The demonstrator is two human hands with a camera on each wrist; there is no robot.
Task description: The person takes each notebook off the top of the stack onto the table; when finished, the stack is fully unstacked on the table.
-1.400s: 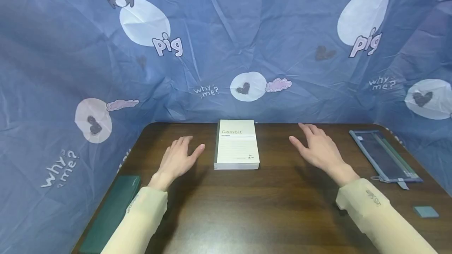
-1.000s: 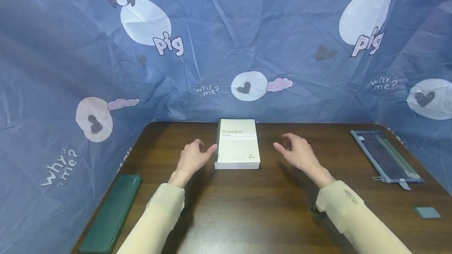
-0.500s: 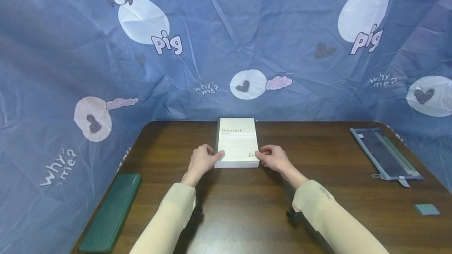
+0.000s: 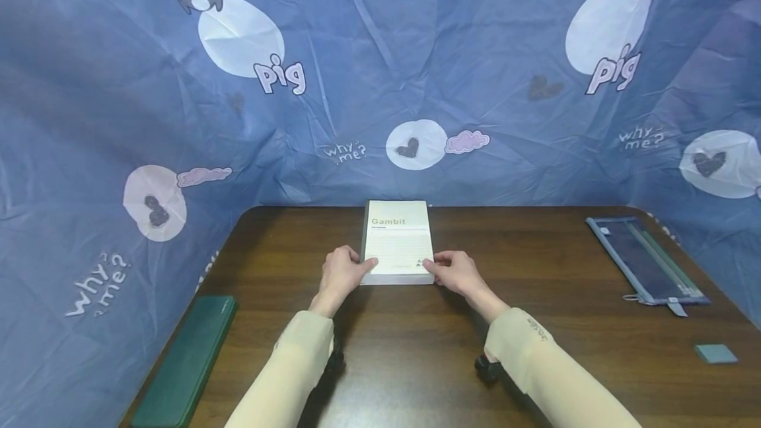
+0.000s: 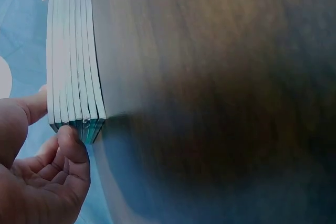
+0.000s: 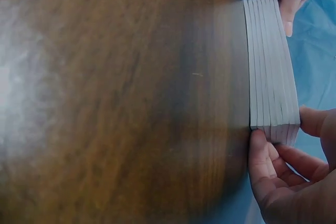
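notebooks (image 4: 398, 243) sit stacked at twelve o'clock on the tabletop (image 4: 404, 349); left hand (image 4: 341, 273) and right hand (image 4: 456, 273) pinch their seven and five o'clock corners; gripping seems the step under way; any lift would call for even pressure from both sides.

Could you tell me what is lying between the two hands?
A stack of notebooks lies there, with the left hand and right hand holding its opposite sides; the head view shows this.

Left hand (image 4: 340, 275), right hand (image 4: 458, 272), both gripping paper block (image 4: 397, 243) (marked Gambit)
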